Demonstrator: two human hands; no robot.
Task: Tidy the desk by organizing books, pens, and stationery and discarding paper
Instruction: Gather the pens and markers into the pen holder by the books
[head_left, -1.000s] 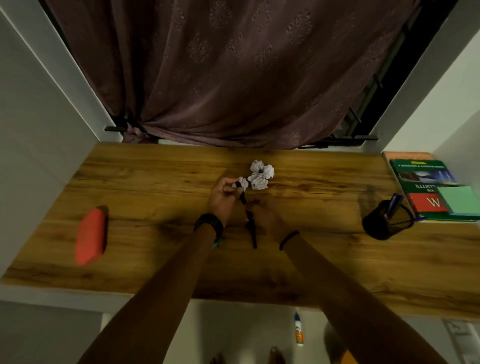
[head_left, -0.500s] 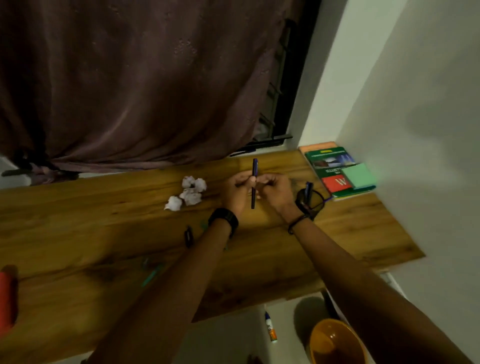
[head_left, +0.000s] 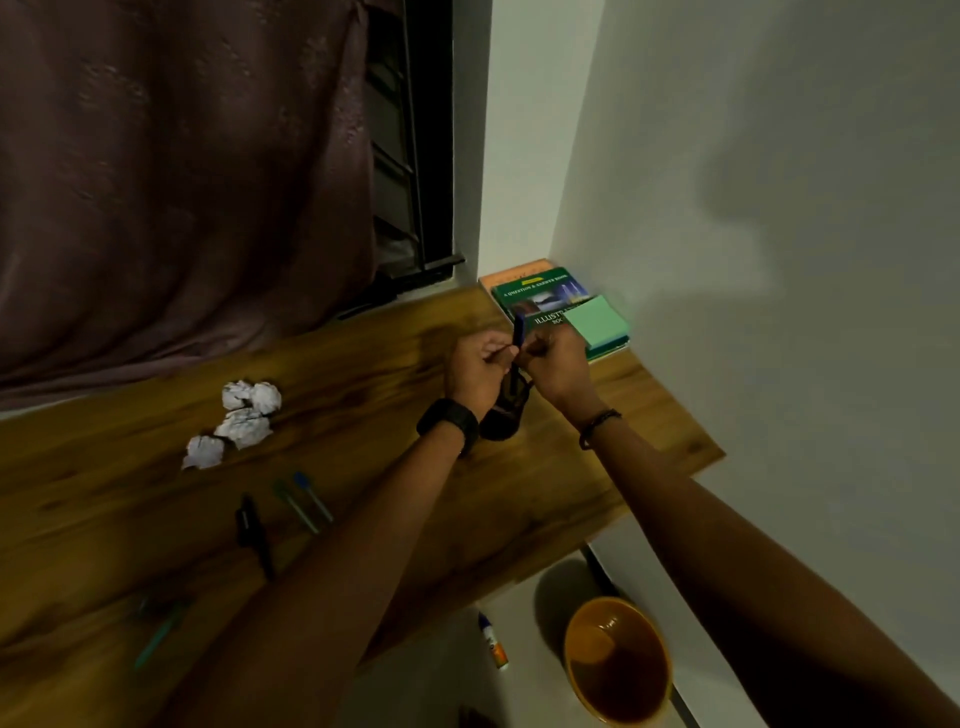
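Observation:
My left hand (head_left: 477, 366) and my right hand (head_left: 551, 364) both grip an upright dark blue pen (head_left: 518, 328) just above a black mesh pen holder (head_left: 506, 410) on the wooden desk (head_left: 363, 395). Several crumpled white paper balls (head_left: 244, 421) lie to the left. A black pen (head_left: 253, 530), a green pen (head_left: 295, 505) and a blue pen (head_left: 311, 494) lie on the desk near my left forearm. Another teal pen (head_left: 158, 636) lies near the front edge. A stack of books (head_left: 535, 296) with a green sticky-note pad (head_left: 597, 322) sits in the far right corner.
An orange bin (head_left: 618, 660) stands on the floor below the desk's right end, with a small glue bottle (head_left: 492, 642) lying beside it. A white wall (head_left: 779, 260) closes the right side. A dark curtain (head_left: 182, 182) hangs behind the desk.
Both hands carried the blue pen to the right, from beside the paper balls to above the pen holder. The view swung right, so the red case left the frame.

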